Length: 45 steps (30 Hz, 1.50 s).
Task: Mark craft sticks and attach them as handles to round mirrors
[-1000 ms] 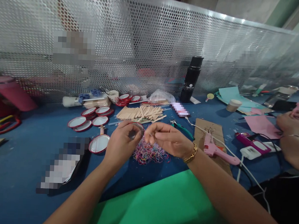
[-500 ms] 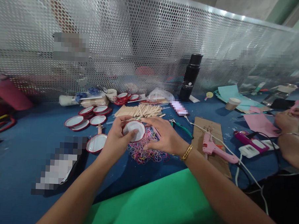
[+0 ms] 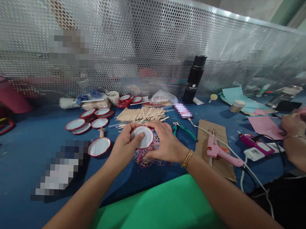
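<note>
In the head view my left hand (image 3: 126,143) grips a white round lid with a red rim (image 3: 147,138), thumb pressed on its flat face. My right hand (image 3: 167,142) curves round the lid's far and right side. Its fingers touch the far rim, and its thumb is apart from them, below the lid. Under both hands lies a heap of colourful rubber bands (image 3: 142,161), partly hidden. Another red-rimmed lid (image 3: 99,147) lies left of my left hand, with several more lids (image 3: 75,124) behind it. Wooden craft sticks (image 3: 132,114) are piled beyond my hands.
Right of my hands are green-handled pliers (image 3: 186,131) and a pink glue gun (image 3: 222,153) on cardboard (image 3: 202,143), with white cables alongside. A black flask (image 3: 194,79) stands near the perforated metal screen (image 3: 151,36). Another person's hands (image 3: 294,124) hold pink material at the right.
The lid has moved slightly right and towards my right hand, whose fingers have closed in round its far rim. My left hand has moved along with it.
</note>
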{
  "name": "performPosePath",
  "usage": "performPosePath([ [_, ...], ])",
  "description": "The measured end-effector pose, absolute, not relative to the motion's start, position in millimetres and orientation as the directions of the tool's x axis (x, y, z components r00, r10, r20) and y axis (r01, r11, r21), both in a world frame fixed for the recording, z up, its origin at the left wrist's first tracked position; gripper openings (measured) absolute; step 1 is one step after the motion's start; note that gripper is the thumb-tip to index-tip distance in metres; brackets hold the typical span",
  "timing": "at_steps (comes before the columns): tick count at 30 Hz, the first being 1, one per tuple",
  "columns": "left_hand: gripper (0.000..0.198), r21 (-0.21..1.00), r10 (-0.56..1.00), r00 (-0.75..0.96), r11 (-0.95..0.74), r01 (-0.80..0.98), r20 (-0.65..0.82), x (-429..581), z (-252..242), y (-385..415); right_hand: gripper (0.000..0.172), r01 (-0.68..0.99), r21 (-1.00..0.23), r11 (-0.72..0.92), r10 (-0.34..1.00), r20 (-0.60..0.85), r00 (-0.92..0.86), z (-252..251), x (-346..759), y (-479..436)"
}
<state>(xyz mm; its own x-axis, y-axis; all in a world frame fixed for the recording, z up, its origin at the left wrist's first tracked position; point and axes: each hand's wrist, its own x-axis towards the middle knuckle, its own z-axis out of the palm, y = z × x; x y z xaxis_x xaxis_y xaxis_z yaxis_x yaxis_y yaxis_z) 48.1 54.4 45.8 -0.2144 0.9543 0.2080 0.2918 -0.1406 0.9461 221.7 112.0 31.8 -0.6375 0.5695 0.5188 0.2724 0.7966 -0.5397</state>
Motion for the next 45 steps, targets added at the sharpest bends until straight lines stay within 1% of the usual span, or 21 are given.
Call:
performPosePath([
  [7, 0.025, 0.926, 0.953, -0.2, -0.147, 0.349, 0.226, 51, 46, 52, 0.084, 0.269, -0.537, 0.8, 0.568, 0.531, -0.629, 33, 220, 109],
  [12, 0.02, 0.926, 0.952, -0.194, -0.159, 0.343, 0.236, 51, 47, 52, 0.084, 0.275, -0.543, 0.793, 0.574, 0.514, -0.638, 34, 221, 110],
  [15, 0.02, 0.927, 0.952, -0.199, -0.154, 0.343, 0.232, 52, 48, 52, 0.085, 0.271, -0.548, 0.791, 0.574, 0.512, -0.639, 34, 221, 110],
  [21, 0.02, 0.955, 0.954, -0.214, -0.154, 0.252, 0.211, 56, 49, 49, 0.083, 0.24, -0.587, 0.773, 0.585, 0.515, -0.626, 32, 219, 109],
  [25, 0.023, 0.971, 0.951, -0.231, -0.171, 0.17, 0.208, 59, 49, 46, 0.072, 0.102, -0.676, 0.73, 0.595, 0.554, -0.582, 28, 216, 113],
  [27, 0.025, 0.975, 0.945, -0.256, -0.174, 0.136, 0.204, 60, 49, 45, 0.063, 0.014, -0.735, 0.678, 0.618, 0.559, -0.552, 24, 214, 116],
  [29, 0.026, 0.98, 0.939, -0.286, -0.171, 0.102, 0.194, 60, 48, 45, 0.053, -0.058, -0.81, 0.583, 0.665, 0.518, -0.538, 20, 211, 119],
  [31, 0.028, 0.986, 0.938, -0.304, -0.154, 0.061, 0.165, 61, 47, 45, 0.045, -0.123, -0.888, 0.443, 0.722, 0.434, -0.539, 16, 207, 119],
  [33, 0.029, 0.991, 0.943, -0.305, -0.128, 0.039, 0.134, 62, 46, 45, 0.044, -0.188, -0.944, 0.272, 0.764, 0.331, -0.554, 14, 203, 117],
  [36, 0.03, 0.994, 0.949, -0.296, -0.104, 0.04, 0.111, 62, 46, 45, 0.049, -0.3, -0.954, 0.025, 0.807, 0.196, -0.558, 12, 197, 113],
  [39, 0.029, 0.993, 0.944, -0.309, -0.12, 0.009, 0.117, 60, 49, 46, 0.048, -0.407, -0.901, -0.15, 0.85, 0.093, -0.519, 11, 198, 116],
  [41, 0.028, 0.989, 0.934, -0.331, -0.15, -0.01, 0.139, 57, 51, 47, 0.044, -0.423, -0.886, -0.192, 0.875, 0.041, -0.483, 10, 202, 122],
  [42, 0.027, 0.986, 0.926, -0.345, -0.166, -0.013, 0.152, 56, 52, 48, 0.042, -0.411, -0.894, -0.177, 0.892, 0.031, -0.452, 9, 204, 126],
  [43, 0.027, 0.984, 0.918, -0.362, -0.18, -0.012, 0.164, 54, 52, 49, 0.04, -0.385, -0.912, -0.139, 0.909, 0.037, -0.416, 9, 207, 129],
  [45, 0.026, 0.981, 0.9, -0.399, -0.194, -0.005, 0.175, 52, 49, 52, 0.033, -0.289, -0.957, -0.008, 0.932, 0.097, -0.348, 8, 213, 136],
])
